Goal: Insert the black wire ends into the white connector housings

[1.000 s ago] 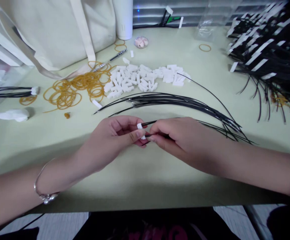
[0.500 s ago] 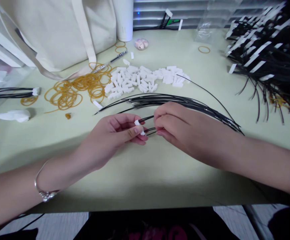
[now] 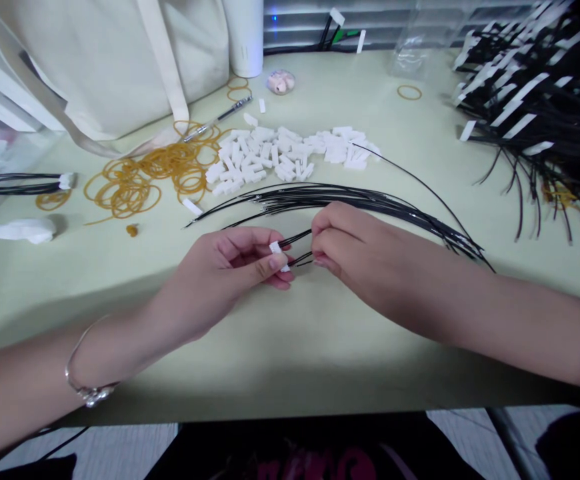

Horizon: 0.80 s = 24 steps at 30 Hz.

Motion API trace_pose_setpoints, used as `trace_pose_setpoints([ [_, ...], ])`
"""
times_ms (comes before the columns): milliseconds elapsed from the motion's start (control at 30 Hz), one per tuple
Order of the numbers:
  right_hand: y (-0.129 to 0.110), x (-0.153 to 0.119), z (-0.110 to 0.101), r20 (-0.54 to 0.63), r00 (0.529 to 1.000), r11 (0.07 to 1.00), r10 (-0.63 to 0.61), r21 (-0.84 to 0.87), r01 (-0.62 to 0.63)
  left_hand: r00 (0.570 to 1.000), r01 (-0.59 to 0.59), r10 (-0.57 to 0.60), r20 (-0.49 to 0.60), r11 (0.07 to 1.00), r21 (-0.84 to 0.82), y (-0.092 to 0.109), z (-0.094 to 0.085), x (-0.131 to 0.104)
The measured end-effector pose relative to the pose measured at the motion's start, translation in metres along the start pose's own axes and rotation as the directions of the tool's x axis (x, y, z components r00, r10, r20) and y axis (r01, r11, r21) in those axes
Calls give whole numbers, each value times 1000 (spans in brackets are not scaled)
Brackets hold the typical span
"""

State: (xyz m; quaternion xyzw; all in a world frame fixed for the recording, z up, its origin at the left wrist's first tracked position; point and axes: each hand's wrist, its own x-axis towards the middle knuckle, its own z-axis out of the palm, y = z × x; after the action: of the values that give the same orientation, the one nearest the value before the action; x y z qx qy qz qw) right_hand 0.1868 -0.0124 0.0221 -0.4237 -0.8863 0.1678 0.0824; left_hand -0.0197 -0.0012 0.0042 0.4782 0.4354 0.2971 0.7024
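Observation:
Between the thumb and fingers of my left hand [image 3: 243,263] is a small white connector housing [image 3: 276,248]. Thin black wires [image 3: 297,237] run from its right side into my right hand [image 3: 350,243], whose fingers are pinched round them. A lower wire ends loose or near the housing; I cannot tell whether it is seated. Just behind both hands lies a bundle of long black wires [image 3: 320,194] with shiny metal tips. My right fingers hide part of that bundle. Farther back is a heap of white connector housings [image 3: 255,155].
Yellow rubber bands [image 3: 130,181] lie left of the heap with a pen [image 3: 219,119]. A canvas bag [image 3: 115,60] and a white cylinder [image 3: 244,40] stand behind. Finished-looking black wire harnesses [image 3: 525,113] are piled at right; another wired connector [image 3: 67,181] lies left.
The view has shifted slightly. My right hand has drawn very slightly away from the connector housing, still pinching wires. My left hand keeps its hold.

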Motion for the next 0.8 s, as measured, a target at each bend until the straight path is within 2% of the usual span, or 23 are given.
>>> trace_pose_setpoints([
  [167,0,4,6,-29,997,986,-69,-151,64,1000,-28,28,-4,996,83,0,1,-2],
  [533,-8,7,9,-117,985,981,-130,-162,110,1000,-2,2,15,1000,11,-2,0,-1],
  [800,-4,8,16,-191,957,943,-220,-291,159,1000,-9,9,23,1000,6,-1,0,-1],
])
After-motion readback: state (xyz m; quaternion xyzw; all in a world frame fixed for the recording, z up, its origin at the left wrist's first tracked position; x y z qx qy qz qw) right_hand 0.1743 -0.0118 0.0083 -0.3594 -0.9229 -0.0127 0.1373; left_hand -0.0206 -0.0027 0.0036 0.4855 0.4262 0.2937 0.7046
